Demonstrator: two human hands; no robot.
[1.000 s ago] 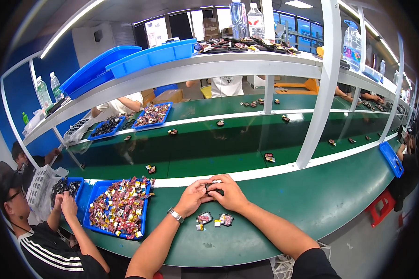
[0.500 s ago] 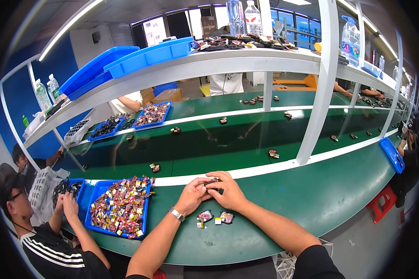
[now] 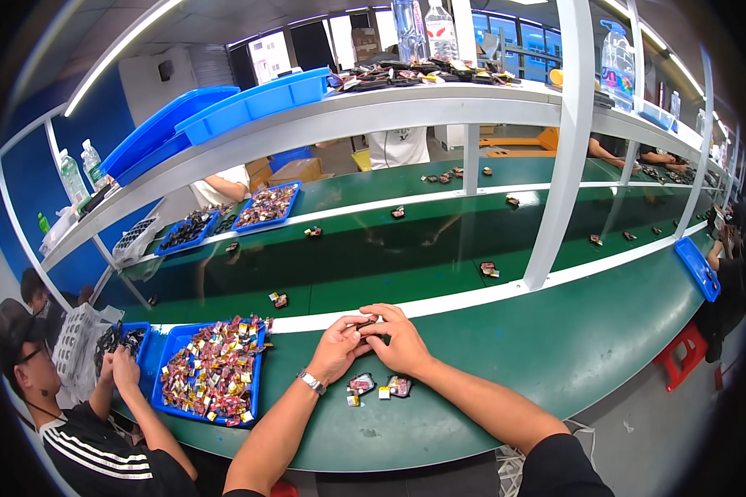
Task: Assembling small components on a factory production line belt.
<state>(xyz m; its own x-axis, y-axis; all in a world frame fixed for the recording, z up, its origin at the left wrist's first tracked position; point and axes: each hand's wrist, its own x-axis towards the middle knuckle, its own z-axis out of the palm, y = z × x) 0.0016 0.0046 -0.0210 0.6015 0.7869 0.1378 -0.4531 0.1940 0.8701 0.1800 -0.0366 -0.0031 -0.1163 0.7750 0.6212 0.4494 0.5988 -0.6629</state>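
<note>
My left hand, with a metal-band watch on its wrist, meets my right hand above the green table. Between their pinched fingertips is a small dark part, mostly covered by the fingers, so its full shape is hidden. Just below my hands, two small black-edged electronic assemblies lie side by side, each with a white-and-yellow tab. Left of my left forearm, a blue tray is heaped with small reddish parts bearing white and yellow tabs.
A conveyor belt carries spaced small assemblies beyond a white rail. A white post rises to a shelf with blue trays and bottles. At left a co-worker handles black parts. Another blue tray lies far right.
The view has shifted slightly. My hands stay together around the dark part, and the fingers now cover more of it. The two assemblies still lie below them.
</note>
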